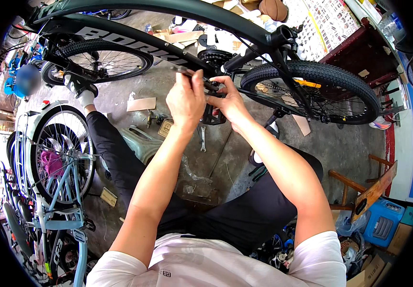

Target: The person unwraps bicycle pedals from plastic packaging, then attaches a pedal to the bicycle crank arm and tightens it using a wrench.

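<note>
My left hand (186, 103) is closed around a grey metal bar-like tool (181, 70), whose end sticks out above the fingers. The fingers hide most of it. Beside it, my right hand (229, 101) pinches thumb and forefinger together at the crank end, just above a black pedal (214, 116). What lies between those fingers is mostly hidden. Both hands work below the frame of a black bicycle (144, 40), close to its chainring (214, 58). An open-ended wrench (203, 138) lies on the floor beneath my hands.
Wheels of the black bicycle, the rear tyre (359, 91) among them, flank my hands. At left stands a light-blue bicycle (65, 184). A cardboard piece (141, 104) lies on the concrete. To the right are a wooden stool (374, 191) and a blue plastic case (382, 222).
</note>
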A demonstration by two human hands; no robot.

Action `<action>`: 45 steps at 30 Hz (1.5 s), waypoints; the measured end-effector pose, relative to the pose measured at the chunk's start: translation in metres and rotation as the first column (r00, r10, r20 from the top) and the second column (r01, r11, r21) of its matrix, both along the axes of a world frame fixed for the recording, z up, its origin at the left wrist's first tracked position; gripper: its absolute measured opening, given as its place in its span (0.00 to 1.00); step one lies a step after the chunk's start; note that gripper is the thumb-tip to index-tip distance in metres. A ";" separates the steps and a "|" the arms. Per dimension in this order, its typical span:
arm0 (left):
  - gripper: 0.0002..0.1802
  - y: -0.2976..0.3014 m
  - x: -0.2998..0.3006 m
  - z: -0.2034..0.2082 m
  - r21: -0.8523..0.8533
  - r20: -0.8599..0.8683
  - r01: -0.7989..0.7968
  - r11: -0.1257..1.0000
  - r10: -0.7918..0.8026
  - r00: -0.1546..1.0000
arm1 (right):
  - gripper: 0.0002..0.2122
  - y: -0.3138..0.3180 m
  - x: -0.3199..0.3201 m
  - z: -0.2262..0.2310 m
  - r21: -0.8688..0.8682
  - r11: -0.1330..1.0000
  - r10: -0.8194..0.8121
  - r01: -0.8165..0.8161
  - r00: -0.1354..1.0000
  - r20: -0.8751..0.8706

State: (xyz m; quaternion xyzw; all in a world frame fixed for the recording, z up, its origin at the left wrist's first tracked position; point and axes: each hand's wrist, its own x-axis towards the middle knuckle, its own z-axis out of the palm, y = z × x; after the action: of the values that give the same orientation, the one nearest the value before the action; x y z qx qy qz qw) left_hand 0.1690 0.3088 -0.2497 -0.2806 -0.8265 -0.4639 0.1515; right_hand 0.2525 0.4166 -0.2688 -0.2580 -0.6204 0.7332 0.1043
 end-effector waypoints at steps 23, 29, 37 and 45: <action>0.21 -0.031 -0.032 -0.232 0.487 0.781 -0.398 0.778 -0.592 -0.201 | 0.26 -0.005 -0.004 0.009 0.011 1.000 0.009 -0.009 1.000 0.013; 0.23 -0.049 0.031 -0.241 0.032 0.873 -0.664 0.747 -0.345 -0.345 | 0.25 0.006 0.000 -0.006 0.036 0.999 0.004 -0.005 0.999 0.034; 0.22 -0.035 -0.030 -0.039 0.557 0.714 -0.341 0.757 -0.227 0.662 | 0.26 0.004 -0.002 -0.009 0.065 0.998 -0.009 0.007 1.000 0.017; 0.16 -0.003 0.000 0.002 0.183 0.225 0.081 0.980 -0.122 0.967 | 0.26 0.002 0.001 0.004 -0.033 0.999 0.010 -0.010 1.000 0.006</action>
State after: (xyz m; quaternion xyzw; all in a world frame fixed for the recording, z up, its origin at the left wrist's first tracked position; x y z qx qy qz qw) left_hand 0.1691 0.3056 -0.2473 -0.2513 -0.7800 -0.5707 0.0521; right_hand 0.2539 0.4183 -0.2648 -0.2589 -0.6098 0.7432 0.0942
